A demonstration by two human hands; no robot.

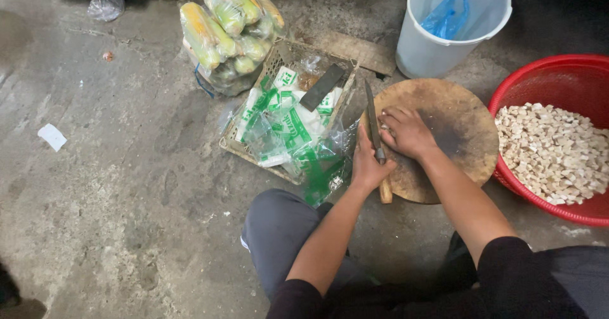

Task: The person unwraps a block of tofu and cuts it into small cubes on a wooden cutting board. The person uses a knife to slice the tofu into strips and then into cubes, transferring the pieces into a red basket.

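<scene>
My left hand (368,165) is closed around a long knife (372,113) where the blade meets its wooden handle. The blade points away from me along the left edge of a round wooden chopping board (460,125) on the floor. My right hand (406,132) rests on the board just right of the blade. Its fingers are curled and the fingertips touch the side of the blade. Nothing shows inside that hand. The board's surface is dark and bare.
A red plastic basket (510,87) of pale cubes (552,151) stands right of the board. Behind it is a white bucket (425,52) with a blue bag (447,14). A woven tray (279,56) of green-and-white wrappers and bagged corn (228,27) lie to the left on the concrete floor.
</scene>
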